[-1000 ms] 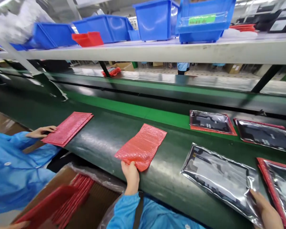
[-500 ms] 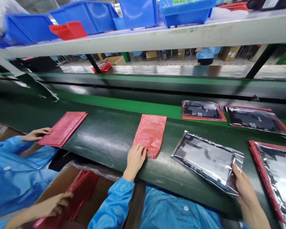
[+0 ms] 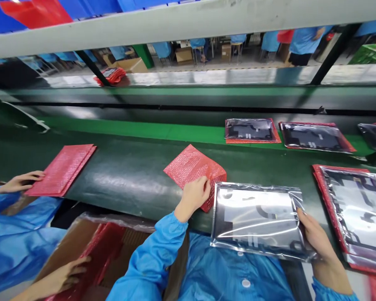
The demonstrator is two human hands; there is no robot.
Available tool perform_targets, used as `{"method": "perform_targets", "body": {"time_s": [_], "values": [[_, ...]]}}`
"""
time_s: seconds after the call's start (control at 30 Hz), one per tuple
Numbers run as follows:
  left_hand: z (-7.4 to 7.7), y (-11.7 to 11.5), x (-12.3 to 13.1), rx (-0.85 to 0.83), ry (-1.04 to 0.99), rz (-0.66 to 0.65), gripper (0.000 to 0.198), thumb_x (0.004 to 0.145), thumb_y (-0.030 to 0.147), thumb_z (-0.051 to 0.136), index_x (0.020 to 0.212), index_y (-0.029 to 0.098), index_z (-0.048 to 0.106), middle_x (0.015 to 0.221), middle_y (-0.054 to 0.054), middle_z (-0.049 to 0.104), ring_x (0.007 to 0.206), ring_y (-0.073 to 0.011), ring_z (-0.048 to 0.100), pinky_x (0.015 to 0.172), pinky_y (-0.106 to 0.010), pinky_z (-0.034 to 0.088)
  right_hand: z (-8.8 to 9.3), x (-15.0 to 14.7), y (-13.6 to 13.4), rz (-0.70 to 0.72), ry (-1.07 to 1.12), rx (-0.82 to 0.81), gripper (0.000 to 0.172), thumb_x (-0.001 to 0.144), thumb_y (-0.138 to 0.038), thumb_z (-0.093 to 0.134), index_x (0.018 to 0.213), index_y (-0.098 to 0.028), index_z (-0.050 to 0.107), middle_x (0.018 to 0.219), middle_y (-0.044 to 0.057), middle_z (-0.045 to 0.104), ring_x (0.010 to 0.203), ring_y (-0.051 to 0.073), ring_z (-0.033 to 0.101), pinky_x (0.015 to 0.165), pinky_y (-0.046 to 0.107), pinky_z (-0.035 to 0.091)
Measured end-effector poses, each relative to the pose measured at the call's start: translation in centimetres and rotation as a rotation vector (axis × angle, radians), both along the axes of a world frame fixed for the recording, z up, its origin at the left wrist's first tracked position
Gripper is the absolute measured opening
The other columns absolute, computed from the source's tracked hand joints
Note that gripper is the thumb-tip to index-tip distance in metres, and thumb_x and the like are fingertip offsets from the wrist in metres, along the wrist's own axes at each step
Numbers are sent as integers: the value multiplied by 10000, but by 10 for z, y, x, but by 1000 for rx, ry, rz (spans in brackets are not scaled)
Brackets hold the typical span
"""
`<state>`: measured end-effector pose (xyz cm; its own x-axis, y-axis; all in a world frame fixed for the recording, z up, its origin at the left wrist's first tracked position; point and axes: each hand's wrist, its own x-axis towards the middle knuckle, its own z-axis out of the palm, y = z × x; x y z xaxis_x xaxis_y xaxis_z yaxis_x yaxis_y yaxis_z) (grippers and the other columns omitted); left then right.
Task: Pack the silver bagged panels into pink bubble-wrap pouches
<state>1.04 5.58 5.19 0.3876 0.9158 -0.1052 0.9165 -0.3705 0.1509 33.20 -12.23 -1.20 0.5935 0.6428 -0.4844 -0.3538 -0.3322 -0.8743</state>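
Observation:
My left hand (image 3: 194, 195) is closed on the near edge of a red bubble-wrap bag (image 3: 192, 165), which lies turned at an angle on the dark green work surface. By its right end, my right hand (image 3: 315, 234) grips a flat screen panel (image 3: 257, 217) sealed in a clear plastic sleeve. Silver and black parts show through the sleeve. The panel is raised off the surface, in front of my body, its left end close beside the red bag.
Bagged panels on red bags (image 3: 359, 213) lie at right, with more panels (image 3: 313, 136) along the far green strip. At left, a co-worker's hand (image 3: 23, 182) touches red bags (image 3: 62, 169); another hand (image 3: 64, 276) reaches into a cardboard box (image 3: 70, 246). A shelf beam (image 3: 188, 25) crosses above.
My left hand has turned the red bag and pulled it rightward. The panel in my right hand has levelled out and come nearer my body and the bag. The view has tilted down.

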Motion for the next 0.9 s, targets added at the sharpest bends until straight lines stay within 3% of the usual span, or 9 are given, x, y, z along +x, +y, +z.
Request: {"method": "perform_targets", "body": {"time_s": [0.17, 0.37, 0.53, 0.67, 0.9], "values": [[6, -7, 11, -35, -11, -12, 251, 1031, 259, 384, 953, 186, 611, 966, -89, 728, 910, -230, 696, 721, -307, 434, 6, -21, 16, 88, 212, 2, 446, 606, -550, 883, 846, -188, 780, 777, 57, 773, 743, 282, 739, 565, 309, 593], [-12, -24, 14, -72, 19, 70, 231, 960, 387, 524, 1029, 173, 577, 1043, -123, 683, 1022, -291, 652, 791, -363, 473, 3, -31, 27, 38, 194, -17, 398, 578, -499, 898, 828, -215, 776, 748, 29, 767, 671, 242, 730, 549, 284, 596], [-22, -37, 4, -116, 51, 98, 193, 883, 274, 573, 1040, 163, 588, 1048, -125, 667, 1046, -292, 635, 827, -369, 486, -10, -27, 27, 129, 172, 13, 357, 737, -539, 797, 874, -212, 751, 744, 49, 764, 710, 267, 747, 555, 314, 605], [-21, -38, -1, -135, 67, 81, 142, 887, 206, 541, 1005, 164, 609, 1067, -146, 663, 1087, -298, 625, 853, -373, 490, -16, -23, 31, 200, 190, -2, 364, 694, -458, 861, 920, -207, 725, 751, 38, 765, 654, 241, 735, 532, 293, 589], [-26, -36, -5, -109, -11, 168, 176, 959, 170, 415, 980, 164, 590, 927, -105, 684, 914, -255, 670, 795, -351, 484, -8, -31, 49, 291, 226, 29, 446, 620, -427, 908, 937, -179, 716, 784, 50, 776, 748, 288, 754, 601, 338, 611]]}}
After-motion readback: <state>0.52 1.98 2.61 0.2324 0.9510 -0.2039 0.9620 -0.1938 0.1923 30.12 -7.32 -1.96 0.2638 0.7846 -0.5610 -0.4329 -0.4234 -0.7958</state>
